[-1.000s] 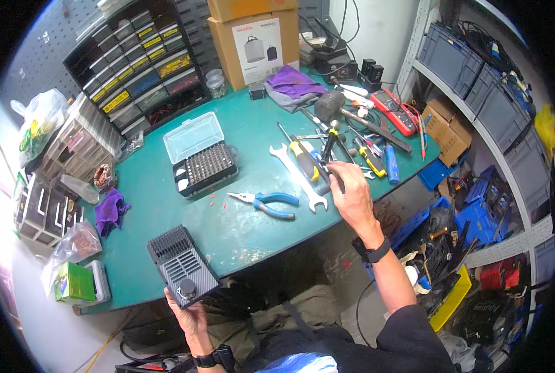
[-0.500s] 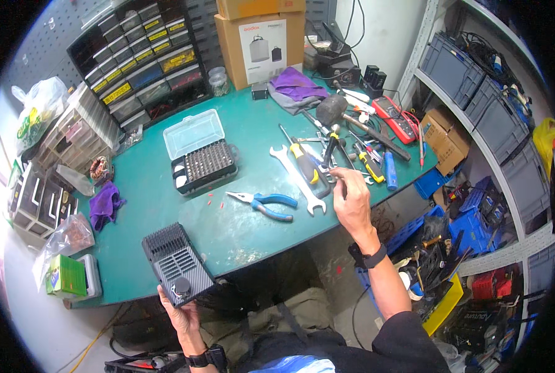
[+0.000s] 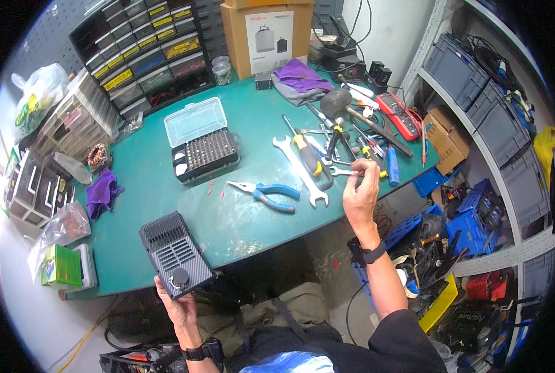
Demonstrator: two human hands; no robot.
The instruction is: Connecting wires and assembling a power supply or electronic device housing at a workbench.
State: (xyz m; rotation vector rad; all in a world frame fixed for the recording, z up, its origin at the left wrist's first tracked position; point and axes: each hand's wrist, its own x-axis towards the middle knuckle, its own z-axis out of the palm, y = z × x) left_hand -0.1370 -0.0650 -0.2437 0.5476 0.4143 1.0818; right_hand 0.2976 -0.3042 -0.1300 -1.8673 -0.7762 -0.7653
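Pinching small wrench (image 3: 343, 171) between right fingers (image 3: 368, 169)

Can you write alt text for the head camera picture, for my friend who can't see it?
Seen from above, a person's left hand holds a dark grey vented box at the near edge of a green workbench, while the right hand pinches a small spanner over scattered tools. Blue-handled pliers lie between.

Brown cardboard box (image 3: 266, 34) with a white printed panel at the back of my green bench, yellow label strips on the black drawer cabinet (image 3: 145, 46) to its left, green carton (image 3: 60, 266) at my near left corner, plain cardboard box (image 3: 447, 133) on the right shelf
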